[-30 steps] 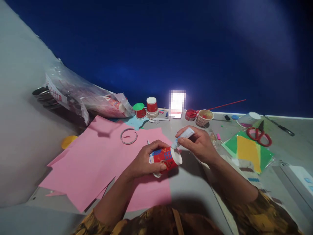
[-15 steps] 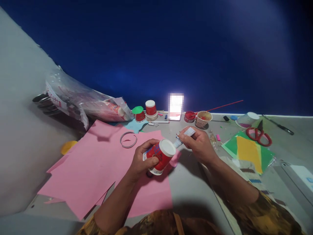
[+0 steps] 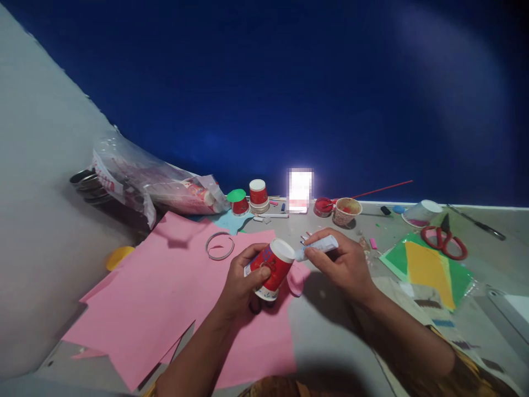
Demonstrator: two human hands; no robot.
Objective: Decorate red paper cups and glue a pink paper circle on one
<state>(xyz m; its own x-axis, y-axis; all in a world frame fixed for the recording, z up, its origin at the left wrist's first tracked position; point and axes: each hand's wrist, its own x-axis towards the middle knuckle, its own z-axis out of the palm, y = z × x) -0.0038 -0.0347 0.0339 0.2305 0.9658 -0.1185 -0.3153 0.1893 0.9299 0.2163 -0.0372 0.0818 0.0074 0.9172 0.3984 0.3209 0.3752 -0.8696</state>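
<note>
My left hand (image 3: 243,273) is wrapped round a red paper cup (image 3: 278,271) with a white base and a patterned white rim. The cup is tilted, its base turned up and to the right. Between the fingers of my right hand (image 3: 345,264) is a white squeeze tube (image 3: 324,247), its narrow end pointing left at the cup's base edge. Whether the tip touches the cup I cannot tell. Below the cup, a pink paper piece (image 3: 297,278) and dark scissor-like loops, partly hidden, lie over the pink sheets (image 3: 152,298).
A grey tape ring (image 3: 220,246) lies on the pink paper. Along the wall stand red cups (image 3: 258,194), a glowing screen (image 3: 300,190), a red paint pot (image 3: 323,207) and a stained cup (image 3: 347,211). Red-handled scissors (image 3: 444,242) rest by green and yellow sheets (image 3: 430,270). A plastic bag (image 3: 165,184) lies left.
The tube in my right hand has swung to a flatter angle, with its narrow end by the cup's base edge. The cup stays in my left hand. The whole view has shifted slightly.
</note>
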